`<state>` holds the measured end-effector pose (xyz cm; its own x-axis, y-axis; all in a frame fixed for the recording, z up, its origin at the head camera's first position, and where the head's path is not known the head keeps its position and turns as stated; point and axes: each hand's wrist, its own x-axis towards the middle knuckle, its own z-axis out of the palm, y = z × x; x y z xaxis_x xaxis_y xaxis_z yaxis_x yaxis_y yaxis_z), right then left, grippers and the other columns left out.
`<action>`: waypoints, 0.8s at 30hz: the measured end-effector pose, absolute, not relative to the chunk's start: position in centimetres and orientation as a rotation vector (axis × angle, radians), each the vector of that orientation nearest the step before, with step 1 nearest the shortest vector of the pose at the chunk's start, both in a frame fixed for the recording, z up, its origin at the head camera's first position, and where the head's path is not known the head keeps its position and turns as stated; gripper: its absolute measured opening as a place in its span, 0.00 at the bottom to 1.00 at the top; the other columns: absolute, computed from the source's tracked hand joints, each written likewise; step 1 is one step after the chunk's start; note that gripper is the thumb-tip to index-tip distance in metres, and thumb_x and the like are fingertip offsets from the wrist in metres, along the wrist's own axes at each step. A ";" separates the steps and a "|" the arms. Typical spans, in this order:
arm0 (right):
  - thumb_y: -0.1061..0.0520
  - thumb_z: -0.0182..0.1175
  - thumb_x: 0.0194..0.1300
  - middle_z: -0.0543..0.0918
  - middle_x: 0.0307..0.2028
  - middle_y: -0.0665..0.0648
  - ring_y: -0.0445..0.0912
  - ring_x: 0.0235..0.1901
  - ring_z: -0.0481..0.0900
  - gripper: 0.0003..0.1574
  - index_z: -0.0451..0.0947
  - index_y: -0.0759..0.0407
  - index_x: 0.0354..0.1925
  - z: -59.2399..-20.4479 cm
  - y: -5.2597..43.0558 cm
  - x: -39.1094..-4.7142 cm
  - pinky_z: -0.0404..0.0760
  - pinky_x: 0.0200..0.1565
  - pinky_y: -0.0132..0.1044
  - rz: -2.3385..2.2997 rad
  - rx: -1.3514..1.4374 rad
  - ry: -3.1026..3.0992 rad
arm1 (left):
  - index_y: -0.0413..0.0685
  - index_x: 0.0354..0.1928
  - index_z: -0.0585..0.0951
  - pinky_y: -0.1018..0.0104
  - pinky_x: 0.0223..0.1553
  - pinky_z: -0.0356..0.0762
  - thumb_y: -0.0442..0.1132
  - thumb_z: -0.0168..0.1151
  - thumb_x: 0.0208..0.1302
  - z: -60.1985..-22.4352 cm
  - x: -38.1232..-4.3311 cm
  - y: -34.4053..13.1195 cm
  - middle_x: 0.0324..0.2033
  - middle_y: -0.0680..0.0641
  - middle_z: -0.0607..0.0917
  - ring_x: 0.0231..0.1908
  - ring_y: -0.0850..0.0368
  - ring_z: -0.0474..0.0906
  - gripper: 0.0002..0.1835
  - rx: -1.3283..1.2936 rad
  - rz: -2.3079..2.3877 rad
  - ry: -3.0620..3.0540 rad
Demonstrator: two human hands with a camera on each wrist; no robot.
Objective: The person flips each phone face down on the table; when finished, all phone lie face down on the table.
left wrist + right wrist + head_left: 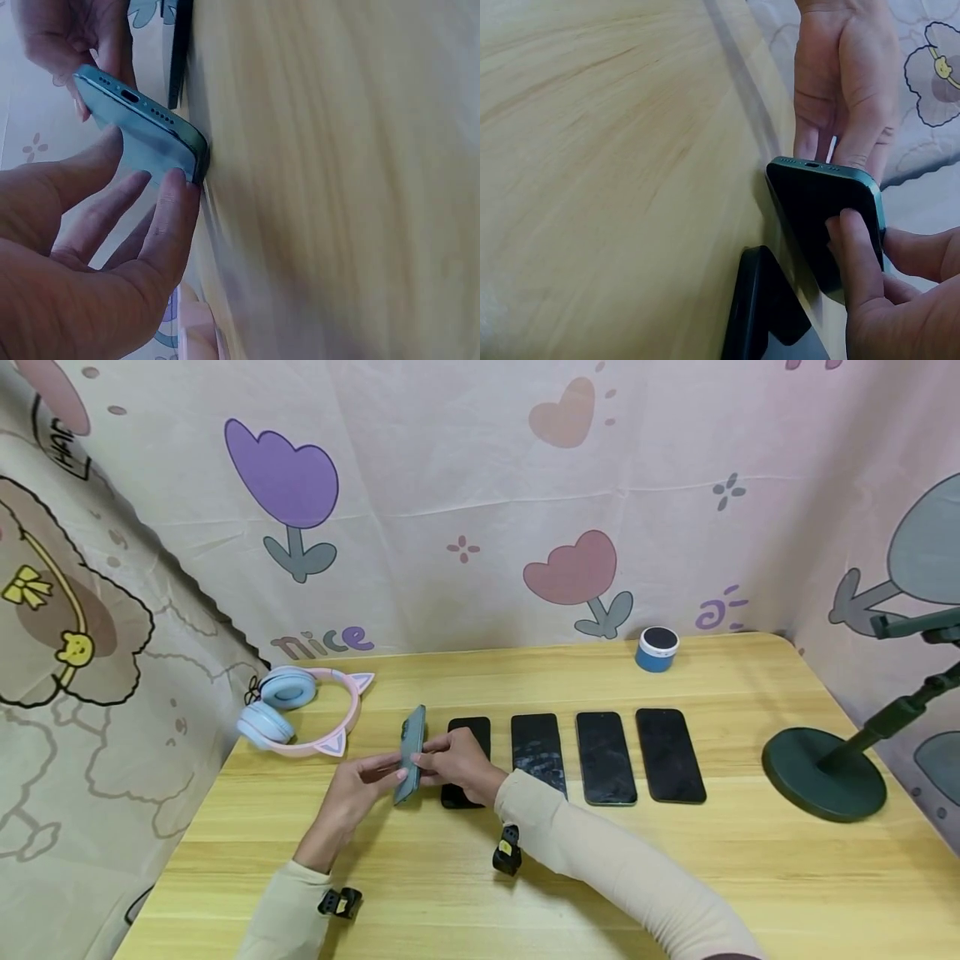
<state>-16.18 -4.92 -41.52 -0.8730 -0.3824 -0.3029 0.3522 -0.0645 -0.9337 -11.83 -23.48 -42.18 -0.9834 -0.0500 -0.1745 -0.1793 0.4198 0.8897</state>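
A smartphone with a green back [410, 747] is held up on its long edge, close over the table. My right hand [463, 764] pinches it, fingers [861, 259] on the dark screen and thumb at the side edge. On the back side is my left hand [356, 789], its loosely extended fingers [161, 217] reaching the green back and lower edge. In the left wrist view the phone's charging port [129, 96] faces the camera. Under the right hand, a black phone [476, 731] lies partly hidden.
More dark phones lie in a row to the right, among them a smudged one [538, 747]. Pink and blue cat-ear headphones [352, 706] rest at the left. A small blue speaker [656, 652] stands at the back, and a green stand base [823, 777] at the right.
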 end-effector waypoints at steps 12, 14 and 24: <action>0.68 0.69 0.63 0.86 0.31 0.61 0.53 0.31 0.89 0.09 0.86 0.71 0.43 -42.0 -4.9 -16.2 0.87 0.38 0.43 -1.857 -0.102 1.894 | 0.36 0.62 0.80 0.61 0.52 0.80 0.39 0.73 0.64 -42.2 -12.1 -24.4 0.54 0.36 0.84 0.54 0.45 0.80 0.26 -0.321 1.514 2.604; 0.69 0.69 0.62 0.86 0.30 0.61 0.53 0.31 0.89 0.07 0.87 0.71 0.40 -42.2 -4.9 -16.2 0.87 0.37 0.42 -1.848 -0.115 1.920 | 0.35 0.61 0.80 0.65 0.48 0.81 0.38 0.73 0.63 -42.3 -12.2 -24.5 0.52 0.36 0.84 0.52 0.45 0.81 0.26 -0.331 1.498 2.619; 0.73 0.68 0.60 0.85 0.43 0.68 0.53 0.34 0.89 0.17 0.82 0.77 0.50 -42.7 -5.2 -15.9 0.87 0.37 0.40 -1.786 -0.201 2.054 | 0.33 0.60 0.80 0.55 0.50 0.80 0.36 0.73 0.62 -42.4 -12.4 -24.8 0.50 0.37 0.85 0.49 0.45 0.82 0.26 -0.360 1.397 2.661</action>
